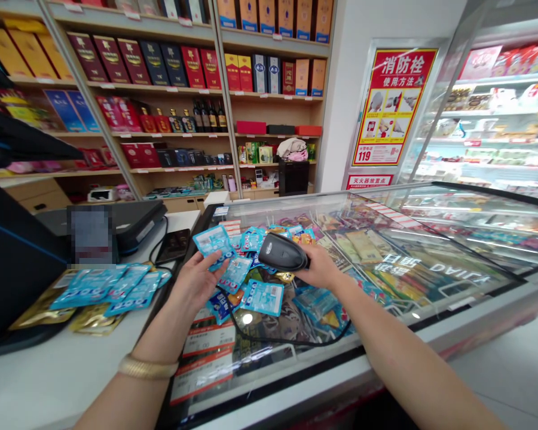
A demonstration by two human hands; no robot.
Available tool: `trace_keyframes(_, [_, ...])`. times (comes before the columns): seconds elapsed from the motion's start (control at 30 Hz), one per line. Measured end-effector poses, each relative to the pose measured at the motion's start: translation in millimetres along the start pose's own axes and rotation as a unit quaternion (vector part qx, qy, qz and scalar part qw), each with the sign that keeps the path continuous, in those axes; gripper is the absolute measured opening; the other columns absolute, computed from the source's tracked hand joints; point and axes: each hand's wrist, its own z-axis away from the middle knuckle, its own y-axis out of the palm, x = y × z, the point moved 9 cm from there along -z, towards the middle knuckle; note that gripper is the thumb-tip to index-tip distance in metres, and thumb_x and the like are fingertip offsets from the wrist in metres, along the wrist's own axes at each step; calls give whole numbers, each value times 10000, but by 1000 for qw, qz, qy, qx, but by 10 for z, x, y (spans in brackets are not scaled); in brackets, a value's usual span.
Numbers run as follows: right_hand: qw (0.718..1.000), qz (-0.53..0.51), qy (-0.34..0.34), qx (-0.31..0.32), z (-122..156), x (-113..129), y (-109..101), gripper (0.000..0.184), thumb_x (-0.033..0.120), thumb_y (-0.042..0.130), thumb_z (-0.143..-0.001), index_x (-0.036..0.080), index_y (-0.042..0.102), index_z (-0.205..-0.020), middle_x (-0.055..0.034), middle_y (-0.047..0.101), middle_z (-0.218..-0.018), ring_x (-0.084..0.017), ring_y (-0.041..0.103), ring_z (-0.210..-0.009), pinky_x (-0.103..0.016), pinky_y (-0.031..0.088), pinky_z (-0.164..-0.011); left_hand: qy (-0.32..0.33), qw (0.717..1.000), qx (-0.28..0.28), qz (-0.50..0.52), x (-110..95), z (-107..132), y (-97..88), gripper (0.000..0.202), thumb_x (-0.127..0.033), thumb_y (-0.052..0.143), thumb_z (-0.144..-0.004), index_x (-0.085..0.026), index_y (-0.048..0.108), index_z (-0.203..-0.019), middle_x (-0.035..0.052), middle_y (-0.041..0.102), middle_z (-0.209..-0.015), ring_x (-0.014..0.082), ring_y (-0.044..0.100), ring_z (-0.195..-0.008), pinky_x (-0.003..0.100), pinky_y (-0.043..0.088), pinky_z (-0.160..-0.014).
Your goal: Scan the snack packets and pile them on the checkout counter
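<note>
Between thumb and fingers, my left hand (pixel 201 278) pinches a blue snack packet (pixel 214 243), raised over the freezer's glass top. My right hand (pixel 318 266) is wrapped around a black barcode scanner (pixel 283 252), whose head points left toward that packet. Below both hands lies a loose pile of packets on the glass, among them a blue packet with a white label (pixel 262 297) and a dark blue packet (pixel 220 306). The scanner's black cable (pixel 291 342) loops across the glass in front.
On the white counter (pixel 22 382) at left, several blue packets (pixel 112 286) lie over gold packets (pixel 96 319). A phone (pixel 173 246) and a dark till machine (pixel 18 239) are there too. The glass-topped freezer (pixel 412 269) stretches right; shelves of boxed bottles (pixel 161 63) stand behind.
</note>
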Motion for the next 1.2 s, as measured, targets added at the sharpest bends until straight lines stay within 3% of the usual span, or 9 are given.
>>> trace_keyframes(0.1, [1000,-7,-9,2,1,39,8,136,248,645,-736,200,644,-864,-38,701,-794,-188,640,-732,-257,466,-674,46,996,30,-69,18,46,65,327,-187,790,-572,-193,639,-863,0,705,-878,150,657,-779,308,580,-700])
trace_keyframes(0.23, [1000,-8,-17,2,1,75,7,124,241,636,-731,203,638,-849,-37,691,-789,-184,634,-728,-256,461,-676,93,987,40,-126,41,47,91,450,-293,819,-514,-185,624,-906,13,703,-893,172,658,-790,335,578,-706])
trace_keyframes(0.5, [1000,-14,-10,18,7,78,44,141,262,649,-734,205,641,-862,-38,699,-792,-183,638,-725,-250,459,-667,116,975,-10,-188,87,17,55,329,-273,741,-575,-174,613,-861,18,677,-872,157,637,-754,313,574,-678])
trace_keyframes(1.0, [999,-23,-20,27,-2,109,45,169,252,632,-739,200,646,-900,-48,710,-830,-197,660,-757,-260,469,-686,128,966,-4,-225,106,-2,57,315,-326,724,-584,-183,596,-834,17,666,-855,154,628,-739,309,563,-669])
trace_keyframes(1.1, [999,-18,-20,18,5,88,31,169,242,634,-728,200,645,-892,-49,712,-837,-199,656,-758,-264,469,-691,139,963,-18,-230,18,-13,12,341,-348,727,-581,-182,592,-846,14,663,-833,158,623,-718,304,550,-648])
trace_keyframes(1.2, [1000,-14,-14,10,11,50,16,182,239,641,-722,194,647,-898,-55,716,-848,-201,655,-754,-269,473,-693,179,949,-67,-250,-257,-44,-154,350,-387,715,-603,-173,611,-859,1,653,-767,150,601,-670,295,534,-654])
